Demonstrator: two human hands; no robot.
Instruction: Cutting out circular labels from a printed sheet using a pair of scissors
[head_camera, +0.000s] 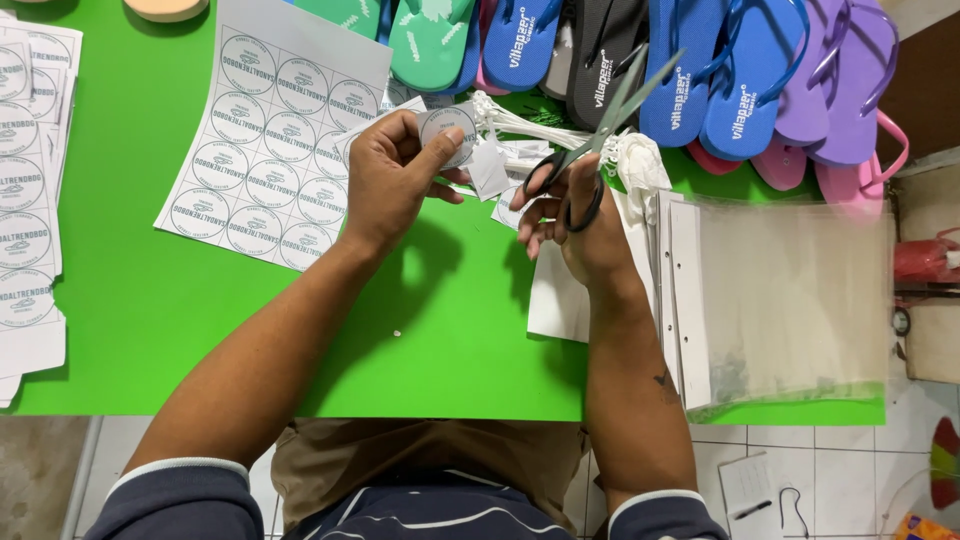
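Note:
My left hand (392, 178) pinches a small round printed paper label (450, 132) between thumb and fingers, held above the green table (180, 330). My right hand (578, 222) has its fingers through the black handles of a pair of scissors (600, 125), whose blades point up and to the right, partly apart. The two hands are close together, with white paper scraps (490, 168) hanging between them. A white sheet (275, 140) printed with rows of round labels lies just left of my left hand.
Flip-flops in green, blue, black, purple and pink (700, 70) line the far edge. A stack of clear plastic bags (790, 300) lies at the right. More label sheets (25, 180) sit at the left edge. White string ties (530, 125) lie behind the hands.

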